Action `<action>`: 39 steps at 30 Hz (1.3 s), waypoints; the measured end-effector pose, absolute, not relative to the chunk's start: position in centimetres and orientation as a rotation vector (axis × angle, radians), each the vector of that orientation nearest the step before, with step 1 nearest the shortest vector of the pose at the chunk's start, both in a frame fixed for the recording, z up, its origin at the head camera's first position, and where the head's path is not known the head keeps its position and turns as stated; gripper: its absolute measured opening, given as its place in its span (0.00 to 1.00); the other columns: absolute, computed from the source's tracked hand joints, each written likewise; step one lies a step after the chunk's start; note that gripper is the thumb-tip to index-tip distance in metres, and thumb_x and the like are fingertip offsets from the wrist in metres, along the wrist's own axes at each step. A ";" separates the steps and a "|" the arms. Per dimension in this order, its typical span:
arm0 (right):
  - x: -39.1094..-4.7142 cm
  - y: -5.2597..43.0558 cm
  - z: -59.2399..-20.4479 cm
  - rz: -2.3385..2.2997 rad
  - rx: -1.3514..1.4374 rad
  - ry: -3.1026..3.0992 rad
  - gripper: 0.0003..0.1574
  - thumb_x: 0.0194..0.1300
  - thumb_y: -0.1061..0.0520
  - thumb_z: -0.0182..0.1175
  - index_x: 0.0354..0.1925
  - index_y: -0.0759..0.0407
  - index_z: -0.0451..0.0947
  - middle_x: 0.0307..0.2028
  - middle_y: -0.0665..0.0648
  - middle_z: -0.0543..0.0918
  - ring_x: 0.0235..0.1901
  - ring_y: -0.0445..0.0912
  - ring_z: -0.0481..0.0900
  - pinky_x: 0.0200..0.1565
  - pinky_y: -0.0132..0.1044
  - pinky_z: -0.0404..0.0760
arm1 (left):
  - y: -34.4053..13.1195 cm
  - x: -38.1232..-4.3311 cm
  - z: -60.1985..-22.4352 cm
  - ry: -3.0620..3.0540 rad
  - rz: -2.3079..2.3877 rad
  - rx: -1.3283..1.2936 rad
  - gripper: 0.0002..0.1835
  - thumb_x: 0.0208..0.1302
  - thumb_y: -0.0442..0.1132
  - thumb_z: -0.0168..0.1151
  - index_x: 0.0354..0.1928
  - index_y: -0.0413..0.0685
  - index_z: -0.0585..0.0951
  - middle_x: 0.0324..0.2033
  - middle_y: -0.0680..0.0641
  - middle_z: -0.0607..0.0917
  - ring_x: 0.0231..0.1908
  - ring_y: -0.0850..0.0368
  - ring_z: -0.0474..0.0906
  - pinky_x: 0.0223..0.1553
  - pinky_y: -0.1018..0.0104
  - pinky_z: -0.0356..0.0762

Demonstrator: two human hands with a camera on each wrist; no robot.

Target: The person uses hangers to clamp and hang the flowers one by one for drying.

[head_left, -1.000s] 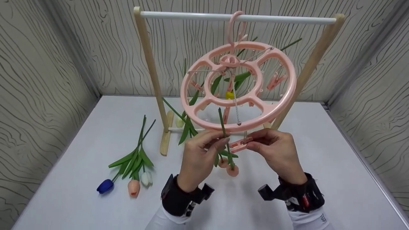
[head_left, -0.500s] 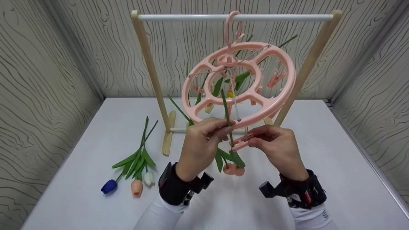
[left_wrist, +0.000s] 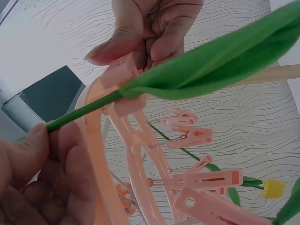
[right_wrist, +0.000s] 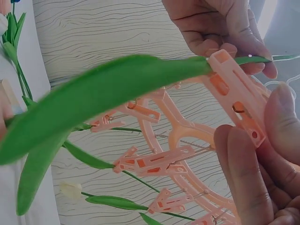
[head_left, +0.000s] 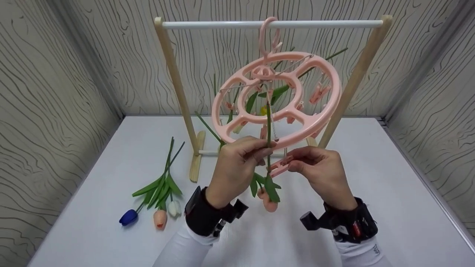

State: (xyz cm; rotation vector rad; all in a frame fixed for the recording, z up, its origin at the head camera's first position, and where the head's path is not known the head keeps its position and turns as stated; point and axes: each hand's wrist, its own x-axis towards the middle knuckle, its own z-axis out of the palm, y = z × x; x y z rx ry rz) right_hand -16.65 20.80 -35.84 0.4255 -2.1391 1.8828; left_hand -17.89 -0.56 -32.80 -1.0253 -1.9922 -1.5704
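Observation:
In the head view my left hand (head_left: 233, 167) pinches the green stem (head_left: 269, 126) of an artificial tulip between thumb and fingers. Its peach flower head (head_left: 271, 204) hangs downward. My right hand (head_left: 323, 172) squeezes a pink clothespin (head_left: 279, 168) by its handle end. This clothespin dangles from the front rim of a round pink drying hanger (head_left: 293, 140). Seen from the right wrist, the clip's tip (right_wrist: 225, 63) sits around the stem, right at the base of a broad green leaf (right_wrist: 122, 84). From the left wrist, the stem (left_wrist: 89, 110) crosses the clip end.
The hanger's hook (head_left: 262, 35) loops over the white bar (head_left: 207, 25) of a wooden stand (head_left: 174, 81). Other clothespins (head_left: 320, 92) hang from the ring, several holding tulips, one yellow (left_wrist: 273, 189). Blue (head_left: 128, 217), peach (head_left: 160, 219) and white (head_left: 174, 208) tulips lie on the table at left.
My left hand has moved slightly right and up, bringing the stem to the clothespin's tip. The stem now stands nearly upright. My right hand keeps its grip on the clothespin.

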 end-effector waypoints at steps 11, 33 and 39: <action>-16.8 20.9 -36.0 1.910 0.532 -2.116 0.12 0.60 0.72 0.66 0.43 0.68 0.85 0.36 0.65 0.86 0.38 0.54 0.86 0.42 0.40 0.84 | -0.3 -17.9 -32.6 -2.001 -1.542 -1.043 0.08 0.66 0.32 0.64 0.43 0.36 0.87 0.32 0.48 0.86 0.28 0.60 0.79 0.33 0.69 0.80; -18.3 22.2 -38.3 1.921 0.363 -2.262 0.21 0.71 0.55 0.61 0.56 0.66 0.79 0.46 0.61 0.85 0.46 0.53 0.84 0.49 0.41 0.82 | 0.0 -18.1 -34.8 -2.126 -1.401 -0.941 0.11 0.65 0.36 0.67 0.47 0.43 0.87 0.38 0.50 0.87 0.36 0.64 0.82 0.32 0.74 0.81; -18.1 22.9 -39.0 1.891 0.324 -2.274 0.20 0.71 0.54 0.61 0.56 0.65 0.80 0.47 0.62 0.85 0.47 0.51 0.84 0.47 0.41 0.83 | -0.4 -18.5 -35.7 -2.147 -1.412 -0.904 0.10 0.65 0.37 0.66 0.45 0.42 0.87 0.36 0.51 0.87 0.33 0.64 0.80 0.33 0.72 0.81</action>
